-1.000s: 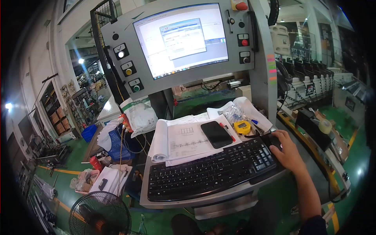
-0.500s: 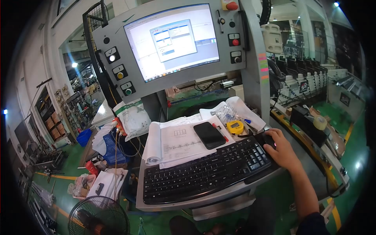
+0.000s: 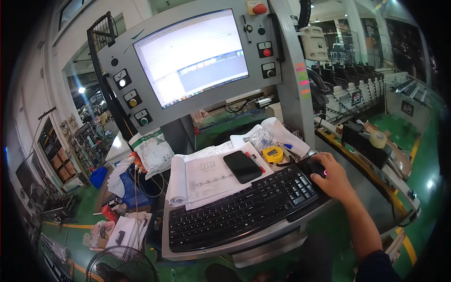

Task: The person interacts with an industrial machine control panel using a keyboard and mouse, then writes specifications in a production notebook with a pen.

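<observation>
My right hand (image 3: 332, 177) is closed around a black computer mouse (image 3: 315, 167) at the right end of the shelf. Left of it lies a black keyboard (image 3: 244, 211). Behind the keyboard, printed drawings (image 3: 206, 178) with a rolled edge carry a black phone (image 3: 242, 167) and a red pen (image 3: 256, 162). A yellow tape measure (image 3: 272, 154) sits right of the phone. Above the shelf, the monitor (image 3: 192, 56) shows a mostly white window with a grey-blue table low on it. My left hand is out of the picture.
Control buttons and a red emergency stop (image 3: 259, 9) flank the monitor. A white bag (image 3: 154, 152) stands left of the papers. A fan (image 3: 121, 268) is at the lower left, near a blue basket (image 3: 134, 190). On the right is a rail with a tape roll (image 3: 377, 139).
The dialog window on the monitor has closed, leaving the page behind it. The view has shifted slightly, while my right hand stays on the mouse.
</observation>
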The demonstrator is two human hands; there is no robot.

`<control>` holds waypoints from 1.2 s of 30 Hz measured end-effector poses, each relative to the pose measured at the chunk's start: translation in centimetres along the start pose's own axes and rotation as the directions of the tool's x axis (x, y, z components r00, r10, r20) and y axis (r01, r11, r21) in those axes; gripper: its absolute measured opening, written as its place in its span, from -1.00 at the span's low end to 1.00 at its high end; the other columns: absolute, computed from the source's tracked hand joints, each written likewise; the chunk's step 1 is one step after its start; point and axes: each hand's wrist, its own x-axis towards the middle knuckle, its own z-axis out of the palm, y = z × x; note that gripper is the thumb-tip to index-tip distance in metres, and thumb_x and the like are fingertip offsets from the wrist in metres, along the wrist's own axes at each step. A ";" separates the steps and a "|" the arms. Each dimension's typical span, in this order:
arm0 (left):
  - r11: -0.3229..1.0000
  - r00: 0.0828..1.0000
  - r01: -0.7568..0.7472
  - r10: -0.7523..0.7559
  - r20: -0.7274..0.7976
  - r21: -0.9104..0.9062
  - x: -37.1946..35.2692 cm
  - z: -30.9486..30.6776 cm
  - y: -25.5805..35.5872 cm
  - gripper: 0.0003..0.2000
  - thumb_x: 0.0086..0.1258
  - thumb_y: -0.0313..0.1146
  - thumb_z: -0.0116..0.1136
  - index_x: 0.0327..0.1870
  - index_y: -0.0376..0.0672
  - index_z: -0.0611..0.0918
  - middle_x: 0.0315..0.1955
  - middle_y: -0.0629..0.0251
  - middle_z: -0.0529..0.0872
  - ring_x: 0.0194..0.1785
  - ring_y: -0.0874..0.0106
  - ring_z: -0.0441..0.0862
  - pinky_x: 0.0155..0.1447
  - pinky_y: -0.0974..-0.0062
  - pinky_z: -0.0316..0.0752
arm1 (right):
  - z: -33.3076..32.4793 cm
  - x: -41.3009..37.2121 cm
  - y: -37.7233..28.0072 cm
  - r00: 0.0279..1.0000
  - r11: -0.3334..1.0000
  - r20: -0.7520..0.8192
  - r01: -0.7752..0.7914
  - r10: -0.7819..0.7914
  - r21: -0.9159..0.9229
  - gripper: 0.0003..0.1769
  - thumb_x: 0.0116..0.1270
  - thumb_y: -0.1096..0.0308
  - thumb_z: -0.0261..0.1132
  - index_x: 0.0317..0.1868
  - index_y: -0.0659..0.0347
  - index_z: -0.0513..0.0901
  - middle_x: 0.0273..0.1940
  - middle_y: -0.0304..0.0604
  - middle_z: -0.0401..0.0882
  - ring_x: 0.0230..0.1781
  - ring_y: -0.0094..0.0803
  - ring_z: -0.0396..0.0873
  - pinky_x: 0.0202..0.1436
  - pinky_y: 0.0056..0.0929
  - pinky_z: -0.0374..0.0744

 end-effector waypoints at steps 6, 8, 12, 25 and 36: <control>0.999 0.999 0.003 -0.005 0.046 0.037 0.4 0.0 -0.1 -0.59 0.73 -0.45 0.17 0.54 -0.11 0.60 0.43 0.09 0.65 0.32 0.14 0.69 0.30 0.16 0.74 | -0.3 0.0 -0.1 0.999 1.000 0.027 -0.028 0.028 0.005 -0.40 0.28 0.32 0.39 0.35 0.22 0.60 0.33 0.00 0.58 0.27 0.07 0.66 0.35 -0.08 0.61; 0.999 0.999 -0.001 -0.001 0.048 0.042 0.5 0.0 -0.1 -0.59 0.73 -0.45 0.17 0.54 -0.11 0.60 0.42 0.10 0.65 0.32 0.14 0.69 0.30 0.16 0.74 | 0.1 0.0 0.5 1.000 0.999 0.007 -0.010 0.010 0.042 -0.41 0.28 0.34 0.37 0.34 0.23 0.61 0.33 0.01 0.58 0.27 0.08 0.65 0.35 -0.09 0.61; 0.999 0.999 -0.006 0.004 0.053 0.038 0.6 -0.1 -0.1 -0.59 0.73 -0.45 0.17 0.54 -0.11 0.60 0.42 0.10 0.66 0.32 0.14 0.69 0.30 0.16 0.74 | 0.2 0.1 0.6 1.000 0.999 0.008 0.007 -0.007 0.051 -0.42 0.28 0.34 0.38 0.32 0.28 0.61 0.33 0.05 0.57 0.31 0.09 0.63 0.38 -0.09 0.60; 1.000 0.999 -0.025 0.025 0.041 0.014 0.8 0.1 0.8 -0.59 0.72 -0.44 0.19 0.53 -0.10 0.61 0.40 0.10 0.67 0.33 0.14 0.69 0.31 0.14 0.73 | 0.1 0.1 0.0 0.999 0.997 0.019 0.050 -0.051 0.064 -0.44 0.35 0.31 0.42 0.32 0.33 0.60 0.39 0.12 0.53 0.39 0.16 0.57 0.45 -0.07 0.54; 0.996 0.998 0.016 -0.011 0.063 -0.088 0.6 0.3 -0.3 -0.59 0.72 -0.44 0.20 0.53 -0.09 0.61 0.39 0.11 0.68 0.33 0.14 0.69 0.31 0.13 0.73 | 0.1 0.1 -0.2 0.998 0.997 0.033 0.049 -0.051 0.057 -0.45 0.38 0.30 0.40 0.33 0.32 0.61 0.41 0.10 0.52 0.42 0.15 0.56 0.48 -0.08 0.53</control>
